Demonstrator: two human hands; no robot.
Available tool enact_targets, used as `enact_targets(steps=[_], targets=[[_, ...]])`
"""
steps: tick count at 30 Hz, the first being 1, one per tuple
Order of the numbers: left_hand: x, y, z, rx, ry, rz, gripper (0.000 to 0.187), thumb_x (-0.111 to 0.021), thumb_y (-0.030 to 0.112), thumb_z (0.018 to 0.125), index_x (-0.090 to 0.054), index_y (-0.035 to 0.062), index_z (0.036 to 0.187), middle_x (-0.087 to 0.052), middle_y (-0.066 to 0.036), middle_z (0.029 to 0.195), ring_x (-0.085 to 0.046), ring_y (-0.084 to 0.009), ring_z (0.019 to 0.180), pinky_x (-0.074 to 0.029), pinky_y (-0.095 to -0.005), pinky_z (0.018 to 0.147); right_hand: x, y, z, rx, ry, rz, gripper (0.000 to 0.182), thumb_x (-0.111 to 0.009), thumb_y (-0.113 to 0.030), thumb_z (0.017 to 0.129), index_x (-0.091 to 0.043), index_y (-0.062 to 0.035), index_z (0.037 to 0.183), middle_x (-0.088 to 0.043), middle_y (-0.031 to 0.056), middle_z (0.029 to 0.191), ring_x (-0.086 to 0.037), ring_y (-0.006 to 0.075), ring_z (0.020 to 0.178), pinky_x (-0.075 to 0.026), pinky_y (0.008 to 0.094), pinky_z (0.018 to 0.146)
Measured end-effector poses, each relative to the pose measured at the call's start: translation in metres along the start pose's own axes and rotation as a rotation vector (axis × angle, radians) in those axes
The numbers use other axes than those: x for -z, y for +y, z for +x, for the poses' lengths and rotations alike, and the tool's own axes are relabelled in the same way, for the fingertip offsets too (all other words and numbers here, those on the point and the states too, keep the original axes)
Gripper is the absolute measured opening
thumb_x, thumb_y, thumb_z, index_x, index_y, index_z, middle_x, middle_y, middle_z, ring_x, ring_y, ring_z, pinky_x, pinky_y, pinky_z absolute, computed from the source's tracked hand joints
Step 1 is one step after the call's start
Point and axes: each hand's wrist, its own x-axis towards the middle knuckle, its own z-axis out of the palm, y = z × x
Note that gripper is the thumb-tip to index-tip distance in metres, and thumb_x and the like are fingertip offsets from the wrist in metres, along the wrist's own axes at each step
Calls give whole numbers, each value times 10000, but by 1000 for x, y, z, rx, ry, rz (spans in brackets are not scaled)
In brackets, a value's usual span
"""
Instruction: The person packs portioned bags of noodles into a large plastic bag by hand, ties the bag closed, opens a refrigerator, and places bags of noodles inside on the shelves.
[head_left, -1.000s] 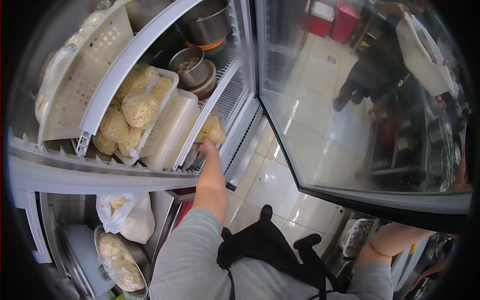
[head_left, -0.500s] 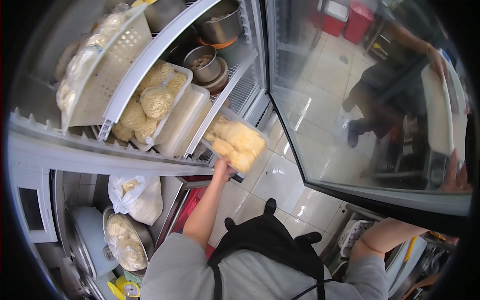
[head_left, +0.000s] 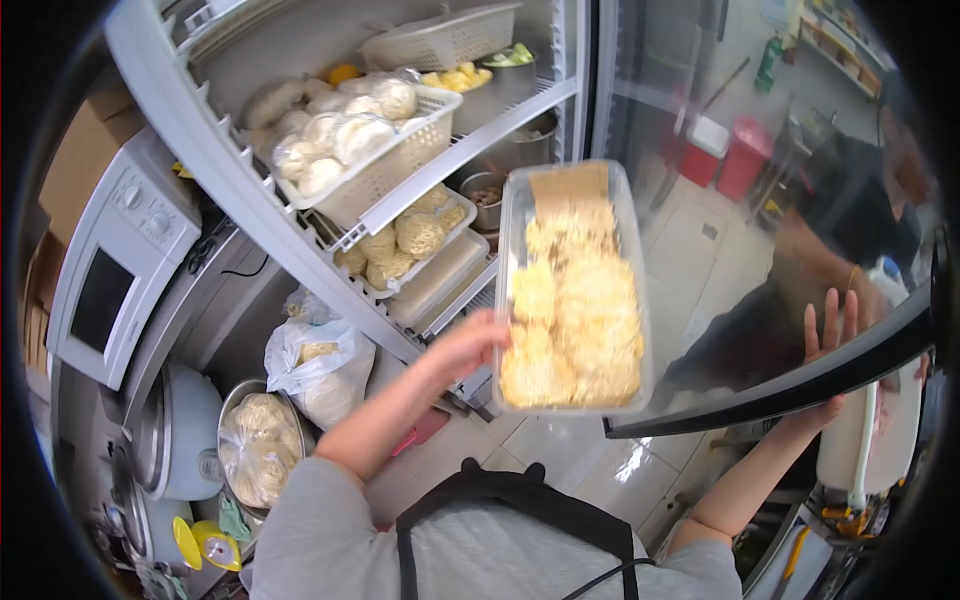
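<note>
My left hand point(head_left: 474, 343) grips the left long side of a clear plastic container point(head_left: 646, 300), raised in front of the refrigerator. Clumps of pale yellow, noodle-like food point(head_left: 585, 325) fill most of it, and a brown piece like cardboard point(head_left: 570, 184) lies at its far end. At the right, my right hand point(head_left: 832, 335) is at the frame of the open glass door point(head_left: 790, 395). Its fingers are spread and show through the glass, with the thumb lower, by the frame.
Fridge shelves hold a white basket point(head_left: 390, 160) of bagged round dough-like pieces, a tray of noodle bundles point(head_left: 420, 236) and metal pots point(head_left: 484, 198). A white microwave point(head_left: 125, 255), a white plastic bag point(head_left: 335, 375) and a metal bowl point(head_left: 305, 430) stand left. A person is reflected in the glass.
My left hand has brought the container up and away from the lower shelf, closer to me. The view has turned, and my right hand and the door edge appear further left and higher.
</note>
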Motion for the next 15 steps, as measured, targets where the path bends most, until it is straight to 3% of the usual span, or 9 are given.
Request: enact_targets(steps=[5, 7, 9, 10, 11, 12, 13, 14, 15], targets=[[-18, 143, 0, -276, 68, 41, 449, -535, 62, 661, -486, -25, 1099, -588, -124, 1024, -602, -202, 912, -487, -330, 834, -7, -4, -2, -35, -14, 15, 968, -701, -461, 669, -173, -69, 1380, -159, 280, 1389, -166, 439, 1289, -213, 522, 1040], [-16, 191, 6, -442, 196, 143, 438, -491, 95, 705, -453, -37, 1121, -577, -159, 1034, -608, -258, 899, -523, -396, 773, -12, -5, -3, -29, 7, 5, 979, -716, -462, 650, -197, -47, 1368, -193, 287, 1373, -201, 448, 1273, -247, 532, 1020], [-4, 243, 11, -501, 121, 240, 443, -456, 130, 734, -423, -47, 1138, -567, -194, 1043, -613, -306, 877, -549, -462, 680, -19, -9, -4, -34, 40, -29, 983, -722, -468, 640, -226, 2, 1348, -234, 298, 1351, -245, 454, 1253, -284, 537, 1001], [9, 267, 23, -520, 223, 265, 461, -440, 146, 737, -401, -59, 1148, -556, -227, 1048, -615, -344, 856, -557, -491, 612, -21, -11, -4, -38, 51, -38, 983, -722, -468, 640, -226, 2, 1348, -234, 298, 1351, -245, 454, 1253, -284, 537, 1001], [22, 290, 30, -522, 193, 258, 424, -474, 156, 719, -438, -61, 1081, -576, -245, 952, -612, -346, 812, -523, -519, 686, -23, -13, -5, -54, 46, -41, 983, -712, -479, 646, -222, 7, 1347, -233, 299, 1351, -250, 454, 1251, -285, 530, 1005], [24, 306, 32, -552, 244, 304, 430, -479, 177, 723, -432, -71, 1071, -562, -260, 956, -593, -386, 852, -515, -526, 719, -24, -13, -6, -69, 44, -45, 984, -702, -490, 652, -218, 13, 1346, -233, 300, 1350, -255, 454, 1248, -285, 523, 1008], [35, 326, 39, -493, 270, 281, 462, -483, 180, 730, -394, -77, 1103, -515, -272, 1044, -562, -409, 918, -509, -522, 758, -21, -12, -8, -86, 51, -65, 994, -686, -520, 654, -215, 17, 1345, -243, 297, 1346, -270, 446, 1245, -294, 505, 1011], [29, 333, 43, -541, 428, 173, 479, -494, 181, 758, -389, -117, 1118, -509, -262, 1066, -569, -376, 930, -527, -481, 758, -21, -13, -10, -91, 72, -78, 994, -686, -520, 654, -215, 17, 1345, -243, 297, 1346, -270, 446, 1245, -294, 505, 1011], [82, 368, 71, -437, 432, 96, 479, -514, 189, 768, -388, -116, 1114, -469, -271, 1113, -529, -382, 1002, -515, -476, 793, -24, -14, -10, -92, 83, -96, 1003, -682, -529, 654, -206, 17, 1347, -245, 295, 1346, -274, 441, 1245, -299, 498, 1011]])
